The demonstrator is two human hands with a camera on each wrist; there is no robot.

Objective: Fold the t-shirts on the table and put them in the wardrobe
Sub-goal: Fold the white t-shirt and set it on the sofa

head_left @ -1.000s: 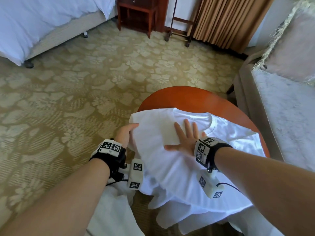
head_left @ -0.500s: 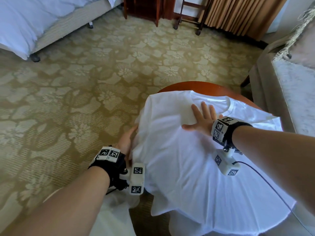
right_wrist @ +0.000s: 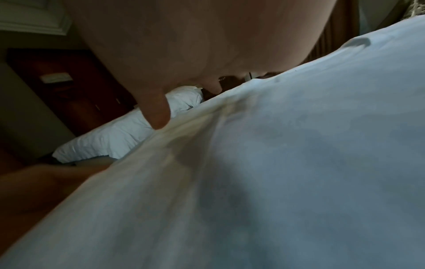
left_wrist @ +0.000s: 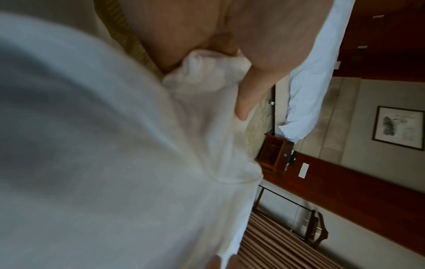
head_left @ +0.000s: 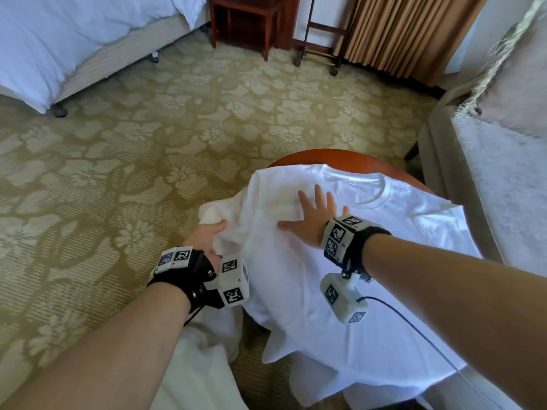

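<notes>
Folding has barely begun: right hand (head_left: pixel 313 223) lies spread flat on the shirt (head_left: pixel 296 291) over the tabletop (head_left: pixel 340 156), left hand (head_left: pixel 207 236) pinching its sleeve; wardrobe trip remains.

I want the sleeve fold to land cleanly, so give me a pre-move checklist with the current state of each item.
1. Right hand pressing flat on the t-shirt chest, fingers spread: ok.
2. Left hand grips the bunched sleeve: ok.
3. Collar lying flat and facing up: ok.
4. Shirt fully supported by the table: not ok, the hem hangs over the near edge.
5. Fabric under the palm free of wrinkles: cannot tell.
6. Another garment trapped beneath the shirt: cannot tell.
</notes>
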